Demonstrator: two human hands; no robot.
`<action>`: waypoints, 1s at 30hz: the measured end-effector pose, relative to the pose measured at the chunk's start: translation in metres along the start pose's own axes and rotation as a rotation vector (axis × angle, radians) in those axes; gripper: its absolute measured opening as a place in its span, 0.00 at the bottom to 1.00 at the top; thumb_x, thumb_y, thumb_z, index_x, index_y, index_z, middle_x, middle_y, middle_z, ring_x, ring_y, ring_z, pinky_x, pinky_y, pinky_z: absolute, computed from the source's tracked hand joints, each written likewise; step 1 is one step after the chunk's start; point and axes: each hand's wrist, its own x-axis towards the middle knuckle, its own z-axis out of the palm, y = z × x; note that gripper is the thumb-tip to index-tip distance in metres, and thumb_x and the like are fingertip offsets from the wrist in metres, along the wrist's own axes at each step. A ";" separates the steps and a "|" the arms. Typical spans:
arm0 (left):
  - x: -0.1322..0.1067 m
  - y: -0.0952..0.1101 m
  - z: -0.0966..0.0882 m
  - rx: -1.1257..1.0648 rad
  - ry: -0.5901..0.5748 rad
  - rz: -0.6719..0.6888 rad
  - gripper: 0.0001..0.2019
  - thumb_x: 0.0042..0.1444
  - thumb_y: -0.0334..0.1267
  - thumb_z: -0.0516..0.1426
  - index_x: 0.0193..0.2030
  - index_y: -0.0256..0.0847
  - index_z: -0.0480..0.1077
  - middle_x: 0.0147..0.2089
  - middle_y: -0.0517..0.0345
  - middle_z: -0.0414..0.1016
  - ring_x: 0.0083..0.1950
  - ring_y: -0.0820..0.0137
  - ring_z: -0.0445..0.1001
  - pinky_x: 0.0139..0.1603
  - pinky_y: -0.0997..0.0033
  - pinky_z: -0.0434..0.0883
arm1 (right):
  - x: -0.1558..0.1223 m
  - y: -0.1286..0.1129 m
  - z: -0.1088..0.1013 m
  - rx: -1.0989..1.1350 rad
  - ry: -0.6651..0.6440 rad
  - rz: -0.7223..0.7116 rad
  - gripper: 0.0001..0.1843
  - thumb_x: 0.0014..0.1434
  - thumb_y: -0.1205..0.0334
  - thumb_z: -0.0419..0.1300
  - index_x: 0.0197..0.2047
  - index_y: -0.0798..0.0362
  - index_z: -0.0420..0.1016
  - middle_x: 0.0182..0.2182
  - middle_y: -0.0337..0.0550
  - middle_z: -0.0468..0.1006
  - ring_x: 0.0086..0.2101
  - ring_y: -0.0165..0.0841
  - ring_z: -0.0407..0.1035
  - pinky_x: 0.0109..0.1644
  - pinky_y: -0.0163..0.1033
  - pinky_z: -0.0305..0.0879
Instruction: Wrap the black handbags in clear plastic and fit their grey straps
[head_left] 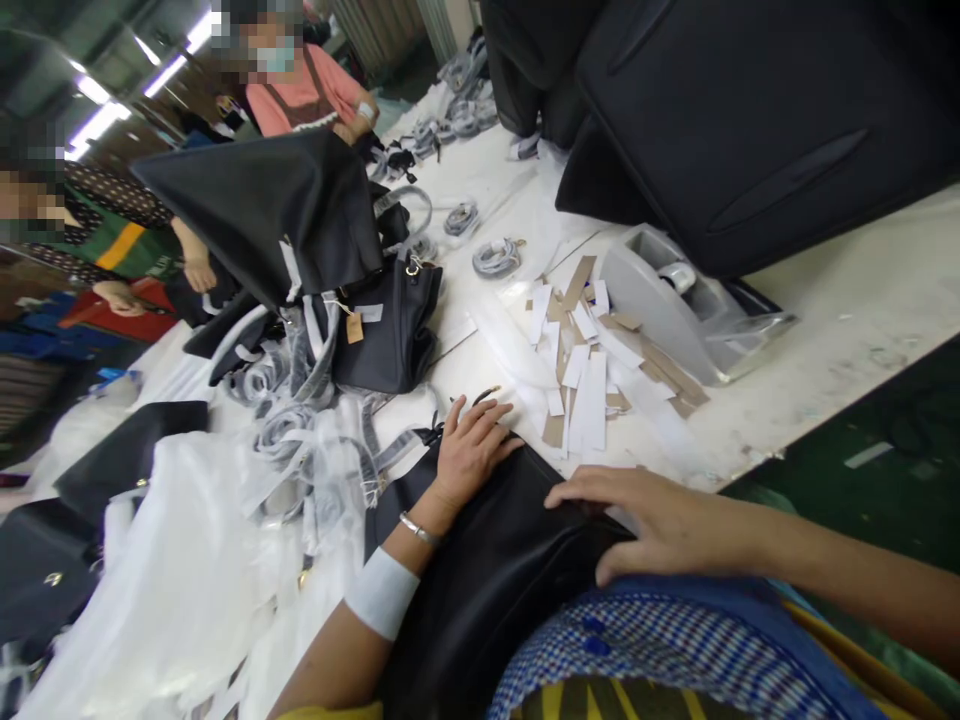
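Note:
A black leather handbag (495,570) lies in front of me, against my body. My left hand (472,450) rests on its far edge, fingers stretched out and slightly spread. On the bag's right end is my right hand (637,515), thumb and forefinger apart with the black leather between them; its other fingers are partly hidden. Just beyond my left fingertips shows a small dark strap with a gold-coloured end (487,394). Grey wrapped straps (367,450) lie left of the bag.
White and brown strips (589,390) lie scattered beside a grey tape dispenser (660,300). Large black bags (765,120) stand at the right. More black bags (292,220), coiled straps (495,258) and white wrapping (172,590) cover parts of the table. Two people stand across it.

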 end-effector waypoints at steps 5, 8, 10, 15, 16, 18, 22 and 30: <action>0.003 0.003 -0.001 0.013 -0.011 -0.005 0.07 0.61 0.44 0.63 0.37 0.43 0.74 0.54 0.58 0.80 0.59 0.61 0.75 0.71 0.47 0.59 | -0.020 0.028 0.017 0.133 0.064 0.094 0.45 0.53 0.55 0.71 0.71 0.45 0.60 0.46 0.43 0.82 0.43 0.39 0.76 0.50 0.42 0.71; 0.004 0.004 0.001 0.021 -0.007 -0.012 0.07 0.60 0.43 0.64 0.37 0.44 0.74 0.52 0.58 0.81 0.57 0.61 0.76 0.69 0.48 0.61 | -0.043 0.049 0.029 0.146 0.127 0.107 0.35 0.57 0.60 0.68 0.66 0.46 0.67 0.50 0.45 0.81 0.43 0.38 0.77 0.51 0.41 0.71; 0.003 0.004 0.002 0.033 -0.004 -0.015 0.06 0.59 0.43 0.64 0.38 0.44 0.75 0.52 0.58 0.82 0.56 0.61 0.76 0.68 0.49 0.62 | -0.056 0.055 0.033 0.110 0.156 0.099 0.25 0.60 0.61 0.64 0.61 0.48 0.73 0.49 0.45 0.82 0.41 0.37 0.78 0.48 0.40 0.72; 0.003 0.004 0.005 0.050 -0.003 -0.019 0.06 0.59 0.43 0.65 0.37 0.44 0.76 0.50 0.58 0.82 0.54 0.62 0.77 0.67 0.50 0.64 | -0.053 0.041 0.031 -0.003 0.163 -0.006 0.24 0.60 0.55 0.66 0.59 0.48 0.75 0.48 0.47 0.82 0.47 0.41 0.76 0.54 0.45 0.69; 0.003 0.005 0.005 0.048 -0.003 -0.022 0.06 0.59 0.43 0.65 0.37 0.44 0.76 0.49 0.57 0.82 0.53 0.62 0.77 0.66 0.50 0.64 | -0.047 0.037 0.029 -0.008 0.144 -0.028 0.25 0.60 0.53 0.67 0.60 0.48 0.75 0.47 0.47 0.82 0.48 0.42 0.75 0.55 0.46 0.69; 0.003 0.006 0.005 0.046 -0.008 -0.029 0.06 0.60 0.43 0.64 0.38 0.44 0.75 0.50 0.57 0.82 0.54 0.62 0.77 0.66 0.50 0.65 | -0.036 0.032 0.024 -0.003 0.133 -0.055 0.28 0.58 0.51 0.68 0.61 0.48 0.73 0.48 0.47 0.81 0.48 0.42 0.75 0.56 0.46 0.70; 0.004 0.007 0.004 0.064 -0.034 -0.034 0.07 0.61 0.44 0.63 0.38 0.44 0.75 0.50 0.57 0.82 0.55 0.64 0.76 0.67 0.52 0.64 | -0.014 0.022 0.001 -0.058 0.188 -0.178 0.45 0.53 0.45 0.71 0.69 0.49 0.62 0.65 0.53 0.67 0.63 0.46 0.63 0.67 0.51 0.58; -0.002 0.004 0.009 0.040 -0.052 -0.037 0.12 0.64 0.49 0.59 0.40 0.44 0.76 0.56 0.56 0.79 0.58 0.63 0.74 0.70 0.52 0.61 | 0.038 0.026 -0.003 -0.218 -0.108 -0.200 0.37 0.48 0.36 0.69 0.53 0.55 0.77 0.47 0.53 0.81 0.47 0.48 0.74 0.52 0.48 0.69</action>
